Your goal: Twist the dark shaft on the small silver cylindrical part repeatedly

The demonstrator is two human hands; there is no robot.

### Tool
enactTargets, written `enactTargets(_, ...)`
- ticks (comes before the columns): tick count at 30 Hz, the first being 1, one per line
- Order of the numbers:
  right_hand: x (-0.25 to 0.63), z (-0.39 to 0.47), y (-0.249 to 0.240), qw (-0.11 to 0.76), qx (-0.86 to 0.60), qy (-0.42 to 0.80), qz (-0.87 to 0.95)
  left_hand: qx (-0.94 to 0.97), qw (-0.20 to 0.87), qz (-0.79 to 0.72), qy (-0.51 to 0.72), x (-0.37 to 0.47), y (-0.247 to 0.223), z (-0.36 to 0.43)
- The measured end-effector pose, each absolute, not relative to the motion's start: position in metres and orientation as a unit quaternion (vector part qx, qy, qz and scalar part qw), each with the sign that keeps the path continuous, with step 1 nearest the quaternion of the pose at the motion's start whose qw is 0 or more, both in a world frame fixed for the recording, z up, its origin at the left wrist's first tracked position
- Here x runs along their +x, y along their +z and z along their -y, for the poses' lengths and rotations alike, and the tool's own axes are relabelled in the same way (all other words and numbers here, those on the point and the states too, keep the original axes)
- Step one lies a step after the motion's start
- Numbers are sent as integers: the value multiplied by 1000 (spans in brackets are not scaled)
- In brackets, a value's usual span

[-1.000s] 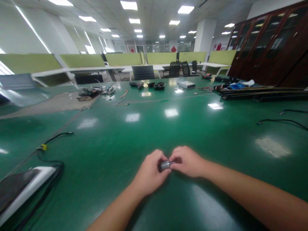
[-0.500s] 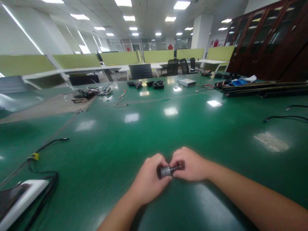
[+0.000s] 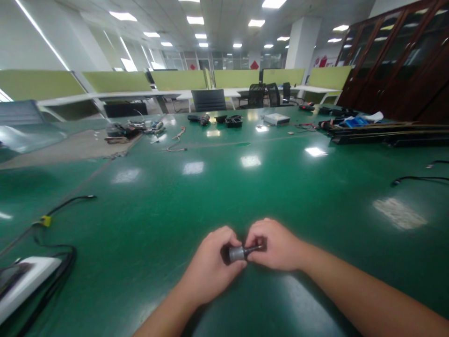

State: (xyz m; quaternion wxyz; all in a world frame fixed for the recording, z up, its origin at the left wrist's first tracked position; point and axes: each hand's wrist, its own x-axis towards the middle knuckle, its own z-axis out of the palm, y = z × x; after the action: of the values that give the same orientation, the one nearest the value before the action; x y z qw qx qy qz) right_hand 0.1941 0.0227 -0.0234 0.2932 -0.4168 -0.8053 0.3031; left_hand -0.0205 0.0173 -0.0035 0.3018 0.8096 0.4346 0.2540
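Low in the head view, a small grey metal cylinder [image 3: 237,253] with a narrower dark end lies sideways between my hands, just above the green table [image 3: 224,192]. My left hand [image 3: 212,269] curls its fingers and thumb around the thick grey part. The thin dark end on the right is pinched by the thumb and fingers of my right hand [image 3: 275,244]. My fingers cover parts of both ends, and its exact kind cannot be made out.
A white-edged device [image 3: 31,285] and black cables [image 3: 66,269] lie at the left. A cordless drill [image 3: 199,120], black trays [image 3: 229,121] and a pale box [image 3: 276,119] sit toward the far edge. Dark long bars [image 3: 389,133] are stacked at the right.
The camera view has shifted slightly. Both hands keep hold of the cylinder, with little visible change in their grip or in how it lies.
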Motion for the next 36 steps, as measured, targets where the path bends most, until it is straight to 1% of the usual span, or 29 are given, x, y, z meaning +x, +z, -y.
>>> enactTargets(17, 204, -24, -22, 288, -395, 300, 819, 803, 309, -444, 249, -18, -1, -16)
enactTargets(27, 207, -23, -18, 261, -413, 280, 827, 801, 301, -450, 256, -17, 0, -15)
enactTargets(31, 208, -25, -19, 272, -413, 260, 830, 798, 286, -457, 270, -17, -2, -16)
enactTargets(36, 207, -26, -22, 285, -411, 268, 823, 794, 273, -465, 282, -16, -3, -16)
